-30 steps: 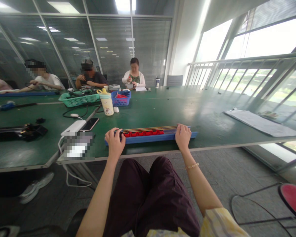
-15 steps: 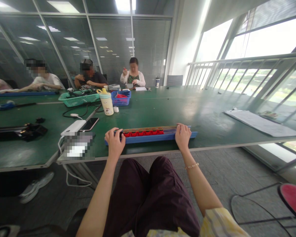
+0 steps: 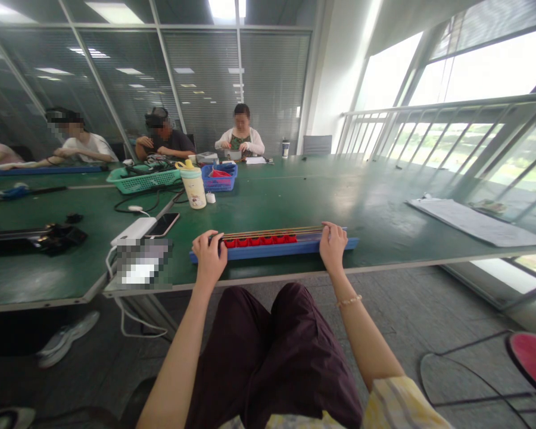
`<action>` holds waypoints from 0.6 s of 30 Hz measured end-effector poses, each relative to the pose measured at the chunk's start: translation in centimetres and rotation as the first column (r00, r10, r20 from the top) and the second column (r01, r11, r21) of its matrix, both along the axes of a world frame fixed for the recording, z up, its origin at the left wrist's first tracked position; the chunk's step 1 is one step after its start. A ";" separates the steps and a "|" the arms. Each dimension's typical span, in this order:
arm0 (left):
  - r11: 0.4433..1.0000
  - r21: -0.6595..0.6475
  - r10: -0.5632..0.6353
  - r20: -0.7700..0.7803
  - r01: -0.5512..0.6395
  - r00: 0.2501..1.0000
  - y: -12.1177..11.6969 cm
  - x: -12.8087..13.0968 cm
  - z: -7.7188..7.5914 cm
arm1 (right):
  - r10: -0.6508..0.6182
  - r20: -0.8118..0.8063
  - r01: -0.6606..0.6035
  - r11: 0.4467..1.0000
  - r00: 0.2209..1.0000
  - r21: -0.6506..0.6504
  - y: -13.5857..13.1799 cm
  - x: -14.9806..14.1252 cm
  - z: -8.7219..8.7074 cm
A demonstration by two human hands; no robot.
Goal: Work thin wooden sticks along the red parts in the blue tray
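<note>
A long blue rail [image 3: 272, 251] lies across the green worktable close to its front edge. A row of small red pieces [image 3: 259, 241] sits along it, with thin brownish rods [image 3: 272, 230] running lengthwise behind them. My left hand [image 3: 209, 257] curls over the rail's left end, hiding the rods' end there. At the right end, my right hand [image 3: 333, 245] has its fingers over the rods and the rail. A beaded bracelet [image 3: 349, 301] circles my right wrist.
On the green table [image 3: 339, 196] are a smartphone [image 3: 163, 224], a white power bank [image 3: 133, 231] with cables, a pixelated item [image 3: 140, 262], a drink bottle [image 3: 193, 187], and blue [image 3: 218, 177] and green [image 3: 143, 180] baskets. Several co-workers sit across the table. A paper sheet [image 3: 476, 221] lies right.
My hands stay at the rail's ends, with the right hand shifted very slightly. The far co-worker's raised hand has dropped to the table.
</note>
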State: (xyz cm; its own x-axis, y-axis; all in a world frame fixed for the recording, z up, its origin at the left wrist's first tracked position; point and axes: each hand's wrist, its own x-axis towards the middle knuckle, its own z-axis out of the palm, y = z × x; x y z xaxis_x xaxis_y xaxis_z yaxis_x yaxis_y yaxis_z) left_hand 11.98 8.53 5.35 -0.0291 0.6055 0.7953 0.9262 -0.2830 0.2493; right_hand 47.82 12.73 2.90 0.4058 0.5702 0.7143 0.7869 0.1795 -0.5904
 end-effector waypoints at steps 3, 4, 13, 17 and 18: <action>1.000 -0.007 -0.013 0.000 0.013 1.000 0.1 0.0 0.0 | 0.012 -0.006 -0.012 1.000 1.000 0.023 0.1 0.2 -0.1; 1.000 -0.012 -0.018 0.001 0.018 1.000 0.1 0.0 0.0 | 0.016 -0.007 -0.016 0.999 1.000 0.031 0.1 0.2 -0.1; 0.999 -0.044 -0.019 -0.003 0.019 1.000 0.1 -0.2 -0.1 | 0.056 0.023 -0.058 0.992 0.998 0.111 -0.4 0.5 0.3; 0.998 -0.060 -0.016 0.005 0.016 1.000 0.1 -0.2 -0.1 | 0.045 -0.006 -0.044 0.987 0.999 0.154 -0.8 0.4 0.6; 0.998 -0.062 -0.014 0.007 0.014 1.000 0.1 -0.2 -0.1 | 0.044 -0.013 -0.041 0.986 0.999 0.159 -0.8 0.4 0.6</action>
State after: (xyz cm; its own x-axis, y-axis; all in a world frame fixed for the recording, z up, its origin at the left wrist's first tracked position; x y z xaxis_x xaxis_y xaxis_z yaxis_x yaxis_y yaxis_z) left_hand 11.75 8.67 5.27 -0.0250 0.6541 0.7560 0.9206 -0.2798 0.2725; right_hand 48.24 11.90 3.52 0.3956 0.4675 0.7905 0.7672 0.3049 -0.5643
